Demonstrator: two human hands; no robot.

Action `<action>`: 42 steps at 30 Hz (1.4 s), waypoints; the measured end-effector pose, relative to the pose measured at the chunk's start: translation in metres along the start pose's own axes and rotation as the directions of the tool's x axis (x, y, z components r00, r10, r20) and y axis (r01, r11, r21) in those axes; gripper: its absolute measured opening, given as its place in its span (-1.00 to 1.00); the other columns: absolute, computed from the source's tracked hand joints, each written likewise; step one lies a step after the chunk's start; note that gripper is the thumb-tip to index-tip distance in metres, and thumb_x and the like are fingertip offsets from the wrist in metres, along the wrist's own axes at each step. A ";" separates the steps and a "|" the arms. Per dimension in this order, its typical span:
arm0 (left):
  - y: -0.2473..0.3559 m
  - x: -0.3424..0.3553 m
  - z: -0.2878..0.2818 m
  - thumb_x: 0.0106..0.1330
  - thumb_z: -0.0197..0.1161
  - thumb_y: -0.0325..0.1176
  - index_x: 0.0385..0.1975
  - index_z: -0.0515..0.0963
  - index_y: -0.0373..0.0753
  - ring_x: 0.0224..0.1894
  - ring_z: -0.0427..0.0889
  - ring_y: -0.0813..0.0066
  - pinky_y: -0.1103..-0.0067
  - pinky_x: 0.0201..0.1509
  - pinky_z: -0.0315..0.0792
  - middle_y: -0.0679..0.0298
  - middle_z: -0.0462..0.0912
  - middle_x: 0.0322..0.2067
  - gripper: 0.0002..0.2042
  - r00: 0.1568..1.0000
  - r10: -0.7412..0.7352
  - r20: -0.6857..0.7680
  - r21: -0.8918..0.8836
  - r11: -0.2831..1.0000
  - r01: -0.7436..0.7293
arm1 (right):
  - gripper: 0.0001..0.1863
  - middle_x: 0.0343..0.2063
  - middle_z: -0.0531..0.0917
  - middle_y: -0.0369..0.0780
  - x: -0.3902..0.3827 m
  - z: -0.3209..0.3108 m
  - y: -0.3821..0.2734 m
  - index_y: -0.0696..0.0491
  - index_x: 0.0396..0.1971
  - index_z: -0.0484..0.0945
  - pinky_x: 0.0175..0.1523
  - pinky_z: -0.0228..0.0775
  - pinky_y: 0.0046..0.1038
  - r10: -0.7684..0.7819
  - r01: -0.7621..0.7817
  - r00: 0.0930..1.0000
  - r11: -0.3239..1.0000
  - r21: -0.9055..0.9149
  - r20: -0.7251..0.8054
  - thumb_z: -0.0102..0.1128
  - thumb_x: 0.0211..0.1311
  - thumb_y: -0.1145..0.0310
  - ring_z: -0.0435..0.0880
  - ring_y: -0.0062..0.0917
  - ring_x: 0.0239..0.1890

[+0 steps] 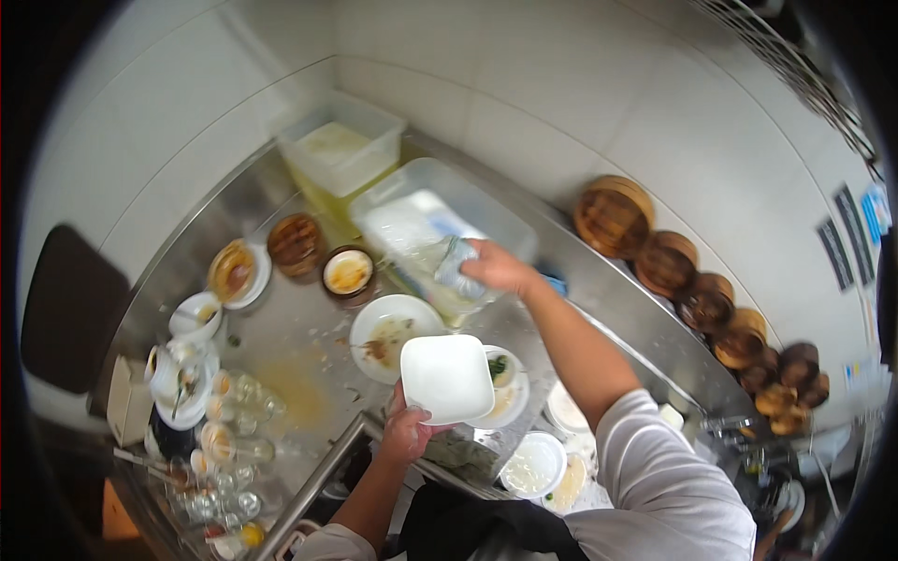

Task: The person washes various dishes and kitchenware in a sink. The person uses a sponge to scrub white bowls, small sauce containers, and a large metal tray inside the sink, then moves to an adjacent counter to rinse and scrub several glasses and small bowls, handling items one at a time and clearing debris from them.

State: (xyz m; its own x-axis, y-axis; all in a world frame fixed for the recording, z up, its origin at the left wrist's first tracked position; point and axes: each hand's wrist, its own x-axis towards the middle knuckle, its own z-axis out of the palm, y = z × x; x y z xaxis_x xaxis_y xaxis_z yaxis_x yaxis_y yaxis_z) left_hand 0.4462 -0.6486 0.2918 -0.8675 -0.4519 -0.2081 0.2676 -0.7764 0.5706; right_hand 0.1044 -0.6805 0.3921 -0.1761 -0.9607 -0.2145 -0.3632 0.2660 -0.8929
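My left hand (404, 434) is closed on the near left edge of a white square dish (447, 376). The dish's smooth hollow faces up, with no food visible in it. Farther off, my right hand (500, 268) grips a crumpled pale blue-grey cloth (456, 268), somewhat smeared by motion, over a clear plastic tub (514, 224). White and blue shapes in the tub are too blurred to name. Just left of the square dish lies a white plate (369, 323) with food scraps. At its right is another white plate (510, 408), bearing a small bowl with green leaves.
A second plastic tub (354, 168) stands in the far corner. Bamboo steamer baskets (613, 217) line the ledge along the right wall. At left, several glasses (238, 444) and stacked dirty dishes (184, 374) crowd the steel counter (304, 351). Used bowls (533, 465) sit at near right.
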 end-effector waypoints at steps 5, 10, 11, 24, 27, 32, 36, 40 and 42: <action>-0.050 0.054 0.021 0.04 0.01 -0.55 0.53 -0.03 0.05 0.29 0.52 -0.17 -0.18 0.17 0.58 0.02 0.36 0.33 -0.09 0.974 -0.176 0.144 0.078 0.983 0.167 | -0.26 0.37 0.44 0.05 -0.169 0.103 0.035 -0.01 0.46 0.29 0.42 0.28 -0.06 -0.346 0.243 0.937 0.757 -0.607 -0.056 0.31 0.36 0.08 0.43 -0.04 0.38; -0.106 0.064 0.114 0.05 -0.04 -0.62 0.56 -0.07 0.09 0.21 0.56 -0.13 -0.13 -0.01 0.68 0.03 0.38 0.30 -0.06 0.867 -0.446 0.224 0.248 0.886 0.392 | -0.47 0.24 0.48 -0.02 -0.311 0.054 0.119 -0.12 0.27 0.56 0.32 0.35 -0.10 -0.119 -0.089 0.968 0.664 -0.742 -0.222 0.25 0.26 0.31 0.45 -0.09 0.29; -0.123 0.062 0.125 0.05 -0.04 -0.62 0.56 -0.07 0.09 0.21 0.56 -0.13 -0.13 -0.01 0.68 0.03 0.38 0.30 -0.06 0.827 -0.503 0.251 0.289 0.855 0.432 | -0.55 0.10 0.55 -0.04 -0.322 0.053 0.118 -0.05 0.15 0.64 0.24 0.41 -0.11 -0.098 -0.244 0.908 0.665 -0.706 -0.407 0.27 0.22 0.33 0.51 -0.12 0.21; -0.233 0.050 0.157 0.54 0.13 0.04 0.40 0.23 -0.09 0.28 0.52 -0.06 -0.21 0.10 0.58 -0.05 0.40 0.29 -0.44 0.823 -0.528 0.210 0.245 0.843 0.479 | -0.58 -0.08 0.60 0.00 -0.360 0.103 0.152 0.12 0.00 0.56 0.03 0.48 -0.08 -0.123 -0.404 0.518 0.837 -0.369 -0.847 0.23 0.23 0.17 0.60 -0.04 -0.02; -0.232 0.092 0.133 0.53 0.16 0.05 0.30 0.30 -0.35 0.27 0.52 -0.04 -0.13 0.23 0.55 -0.06 0.48 0.22 -0.39 0.797 -0.591 0.122 0.161 0.804 0.572 | -0.50 0.00 0.56 0.08 -0.355 0.120 0.165 0.12 0.09 0.52 0.06 0.46 -0.02 -0.175 -0.013 0.765 0.958 -0.287 -0.619 0.27 0.20 0.19 0.58 0.07 -0.03; -0.178 0.113 0.130 0.20 0.11 -0.40 0.28 0.36 -0.37 0.21 0.56 -0.09 -0.14 0.24 0.44 -0.07 0.54 0.20 -0.43 0.342 -0.905 0.252 0.605 0.423 0.674 | -0.65 -0.17 0.76 -0.16 -0.419 0.107 0.130 -0.13 -0.05 0.67 -0.02 0.54 -0.05 -0.035 -0.252 0.928 0.673 -0.695 -0.370 0.32 0.10 0.26 0.71 -0.01 -0.08; -0.198 0.102 0.135 0.46 0.00 0.16 0.32 0.41 -0.16 0.32 0.51 -0.02 -0.05 0.33 0.43 0.07 0.53 0.28 -0.39 0.593 -0.786 0.173 0.257 0.617 0.743 | -0.60 -0.16 0.75 -0.18 -0.424 0.092 0.103 -0.04 -0.05 0.65 0.03 0.55 -0.29 -0.013 -0.027 0.865 0.997 -0.072 -0.502 0.46 0.06 0.32 0.72 -0.26 -0.07; -0.219 0.086 0.116 0.42 0.08 0.35 0.52 0.20 -0.07 0.47 0.33 0.03 -0.03 0.52 0.19 0.17 0.37 0.44 -0.18 0.683 -0.599 0.419 0.191 0.793 0.578 | -0.41 -0.10 0.74 -0.08 -0.446 0.104 0.108 0.24 0.05 0.64 0.11 0.53 -0.36 0.372 0.246 0.677 0.699 0.671 -0.635 0.51 0.21 0.08 0.70 -0.42 -0.05; -0.229 0.071 0.121 0.48 0.10 0.23 0.51 0.19 -0.20 0.47 0.32 -0.01 -0.06 0.53 0.17 0.12 0.33 0.46 -0.22 0.624 -0.646 0.440 0.290 0.760 0.582 | -0.41 -0.06 0.74 -0.06 -0.463 0.106 0.154 0.21 0.01 0.68 0.11 0.54 -0.32 0.580 0.223 0.532 0.607 0.763 -0.617 0.47 0.22 -0.01 0.72 -0.36 -0.04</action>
State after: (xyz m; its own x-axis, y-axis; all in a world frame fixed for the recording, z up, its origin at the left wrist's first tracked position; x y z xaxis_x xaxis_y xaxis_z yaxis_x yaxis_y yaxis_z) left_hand 0.2724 -0.4502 0.2422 -0.8987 0.4125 -0.1486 -0.4228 -0.7255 0.5431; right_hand 0.2270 -0.2028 0.3125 -0.8688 -0.3078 -0.3880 0.4383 -0.1131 -0.8917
